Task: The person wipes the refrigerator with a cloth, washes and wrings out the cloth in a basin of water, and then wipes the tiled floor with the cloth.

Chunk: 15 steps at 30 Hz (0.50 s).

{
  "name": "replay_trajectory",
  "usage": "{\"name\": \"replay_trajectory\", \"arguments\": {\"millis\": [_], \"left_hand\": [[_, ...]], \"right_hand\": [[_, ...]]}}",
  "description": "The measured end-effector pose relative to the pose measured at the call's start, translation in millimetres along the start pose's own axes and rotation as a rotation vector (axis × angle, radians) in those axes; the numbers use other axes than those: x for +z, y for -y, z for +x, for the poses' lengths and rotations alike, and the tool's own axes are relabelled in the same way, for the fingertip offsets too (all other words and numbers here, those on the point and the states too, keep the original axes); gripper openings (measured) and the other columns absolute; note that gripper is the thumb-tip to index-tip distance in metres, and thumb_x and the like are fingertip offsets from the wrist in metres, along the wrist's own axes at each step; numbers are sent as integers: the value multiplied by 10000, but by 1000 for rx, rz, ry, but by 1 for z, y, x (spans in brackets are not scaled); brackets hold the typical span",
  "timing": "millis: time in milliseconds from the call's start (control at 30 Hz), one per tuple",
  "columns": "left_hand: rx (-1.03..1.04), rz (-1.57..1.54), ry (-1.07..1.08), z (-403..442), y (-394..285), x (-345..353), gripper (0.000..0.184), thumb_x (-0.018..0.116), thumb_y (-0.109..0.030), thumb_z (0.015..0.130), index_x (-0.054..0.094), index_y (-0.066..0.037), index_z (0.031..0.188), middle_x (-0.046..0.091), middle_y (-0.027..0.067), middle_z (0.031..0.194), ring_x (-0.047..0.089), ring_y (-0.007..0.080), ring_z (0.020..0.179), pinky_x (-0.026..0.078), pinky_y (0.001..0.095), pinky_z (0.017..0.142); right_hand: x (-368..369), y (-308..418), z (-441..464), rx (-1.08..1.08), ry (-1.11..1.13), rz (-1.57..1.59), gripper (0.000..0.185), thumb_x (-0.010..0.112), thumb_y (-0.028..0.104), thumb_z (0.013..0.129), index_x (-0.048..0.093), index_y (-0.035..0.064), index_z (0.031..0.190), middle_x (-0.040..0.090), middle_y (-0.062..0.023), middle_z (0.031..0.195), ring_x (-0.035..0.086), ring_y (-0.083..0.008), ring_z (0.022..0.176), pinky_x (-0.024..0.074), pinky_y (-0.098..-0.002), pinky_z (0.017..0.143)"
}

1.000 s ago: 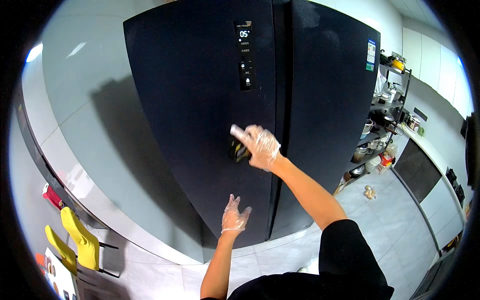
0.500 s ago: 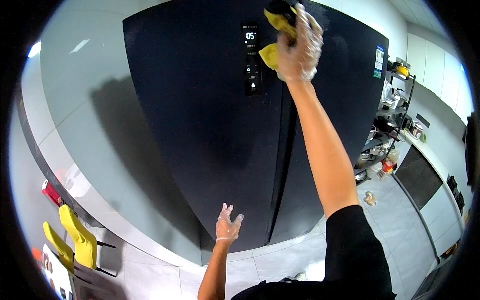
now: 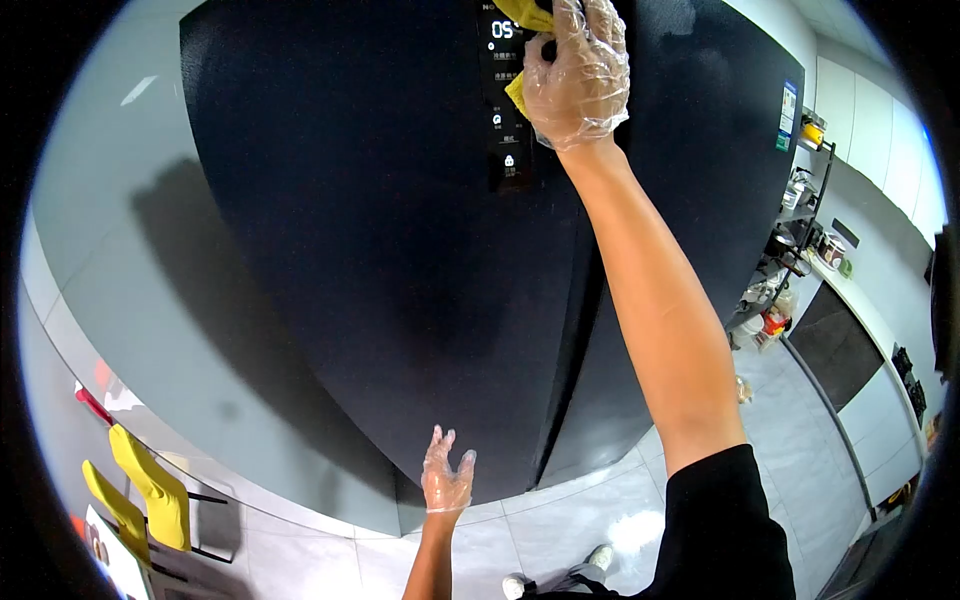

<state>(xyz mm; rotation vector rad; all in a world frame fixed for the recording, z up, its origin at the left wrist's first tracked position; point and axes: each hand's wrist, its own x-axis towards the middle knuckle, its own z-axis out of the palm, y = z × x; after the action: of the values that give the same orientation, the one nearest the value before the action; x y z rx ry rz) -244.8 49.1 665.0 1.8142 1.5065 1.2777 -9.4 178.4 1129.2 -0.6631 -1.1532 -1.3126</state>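
The refrigerator's left door offers a broad unobstructed stretch between the right grip, high beside the control panel, and the left grip, low in front. The right forearm bars a direct sweep across the upper seam to the right door. A pale wall bounds the left; a loaded rack stands beyond the right door.

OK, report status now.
Clear-gloved right hand holding crumpled yellow cloth at black rectangular panel on tall dark refrigerator. Clear-gloved left hand open, holding nothing. Nothing visibly in way.
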Motion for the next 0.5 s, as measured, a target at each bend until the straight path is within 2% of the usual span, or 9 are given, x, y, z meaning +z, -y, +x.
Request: {"name": "replay_trajectory", "arguments": {"millis": [133,167,200,267,300,333,400,467,500], "left_hand": [[434,194,-140,60,-102,-21,559,723,-109,898,547,-62,1426,500,257,1501,505,402,1373,412,493,1141],[535,211,-202,83,-131,-27,565,727,-98,893,547,-72,1427,509,254,1491,514,404,1357,414,499,1135],[618,249,-284,104,-160,-33,559,738,-96,882,564,-75,1412,521,245,1481,533,403,1332,421,497,1121],[855,326,-493,141,-217,-48,581,762,-93,843,591,-101,1399,521,226,1481,526,388,1327,393,506,1129],[929,361,-538,159,-232,-52,617,774,-126,833,580,-112,1419,497,227,1503,496,386,1355,368,513,1147],[986,395,-598,177,-241,-52,654,785,-170,827,568,-148,1443,473,214,1527,474,376,1379,356,517,1155],[1042,475,-619,202,-251,-56,731,812,-249,806,540,-246,1484,439,161,1565,457,337,1397,320,515,1173],[1071,537,-625,211,-257,-63,768,831,-303,789,531,-261,1495,448,144,1556,468,323,1376,313,503,1168],[1081,586,-654,216,-258,-64,738,802,-411,814,534,-308,1493,458,115,1533,470,291,1342,308,480,1148]], "right_hand": [[0,-6,-9,30,8,97,675,632,30,771,513,25,1436,558,-247,1389,510,-444,1305,387,-511,1154],[-1,-6,-16,50,-1,46,604,618,46,789,558,23,1389,584,-234,1353,545,-435,1246,433,-504,1100],[7,-13,-43,103,60,30,730,722,59,834,459,97,1514,509,-194,1464,461,-373,1392,387,-491,1175],[-10,-16,-73,134,92,26,718,701,9,827,458,59,1501,506,-213,1462,471,-398,1390,372,-497,1193],[-19,-17,-91,143,78,64,707,676,-45,819,455,23,1487,519,-221,1459,507,-408,1359,411,-485,1169],[-32,-11,-107,275,149,112,712,666,-72,800,463,9,1478,536,-227,1451,524,-411,1347,443,-468,1145],[-44,-12,-123,175,154,128,736,673,-87,768,478,15,1470,546,-232,1440,526,-410,1345,462,-463,1126],[-48,-7,-128,213,159,124,746,681,-87,752,487,16,1465,547,-228,1438,534,-408,1337,461,-460,1125],[-47,-6,-129,233,160,126,750,684,-87,744,491,17,1462,548,-226,1437,538,-407,1333,461,-459,1125]]}}
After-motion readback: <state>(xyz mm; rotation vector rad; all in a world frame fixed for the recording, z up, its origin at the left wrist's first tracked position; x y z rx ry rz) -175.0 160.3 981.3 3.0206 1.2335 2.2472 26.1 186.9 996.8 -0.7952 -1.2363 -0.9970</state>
